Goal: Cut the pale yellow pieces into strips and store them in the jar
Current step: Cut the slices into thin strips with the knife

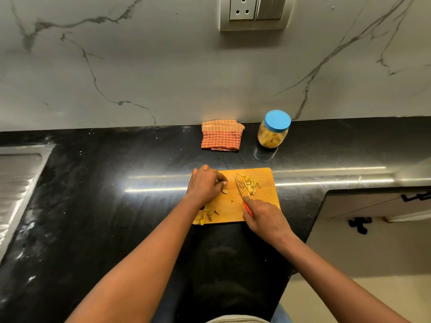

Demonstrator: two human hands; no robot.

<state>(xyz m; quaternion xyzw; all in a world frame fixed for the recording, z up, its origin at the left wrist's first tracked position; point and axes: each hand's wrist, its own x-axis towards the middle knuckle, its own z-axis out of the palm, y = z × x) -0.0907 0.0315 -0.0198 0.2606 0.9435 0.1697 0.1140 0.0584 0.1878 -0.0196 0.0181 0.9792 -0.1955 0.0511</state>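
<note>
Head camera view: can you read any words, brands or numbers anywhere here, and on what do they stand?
No text can be read.
The jar shows no label on its side or its blue lid.
The wall socket plate has no legible marking.
The black marks on the cabinet are too blurred to read.

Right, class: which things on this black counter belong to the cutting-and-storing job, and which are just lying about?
Job: orange wooden cutting board; red-handled knife; cut pale yellow strips; clear jar with blue lid.
Lying about: folded orange checked cloth; steel sink drainer; grey wall socket.
</note>
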